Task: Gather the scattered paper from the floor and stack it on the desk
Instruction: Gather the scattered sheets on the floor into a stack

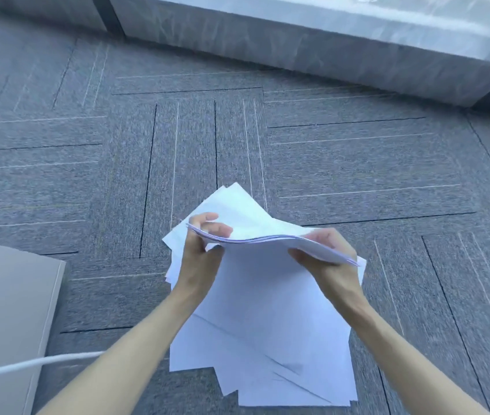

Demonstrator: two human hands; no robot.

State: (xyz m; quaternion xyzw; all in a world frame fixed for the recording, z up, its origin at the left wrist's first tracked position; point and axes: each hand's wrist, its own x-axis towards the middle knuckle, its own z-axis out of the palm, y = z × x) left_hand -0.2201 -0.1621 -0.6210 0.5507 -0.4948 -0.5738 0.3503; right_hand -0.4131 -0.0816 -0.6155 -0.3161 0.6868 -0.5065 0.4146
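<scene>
1. Grey carpet [357, 163] fills the view; a desk corner [7, 310] with a white cable [28, 365] sits at the left, a window ledge [297, 46] at the top.
2. The left hand [200, 253] pinches the sheaf [267, 244] at its left end, fingers curled over the top edge, thumb beneath, forearm reaching forward.
3. More sheets [261, 339] hang or lie below; I cannot tell which.
4. The right hand [324, 253] clamps the sheaf's right end, probably to square the edges before stacking.

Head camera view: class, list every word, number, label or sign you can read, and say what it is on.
None can be read.
Paper sheets held by the left hand and right hand: visible sides blank white.
Carpet, grey panel, white cord: no markings.
</scene>
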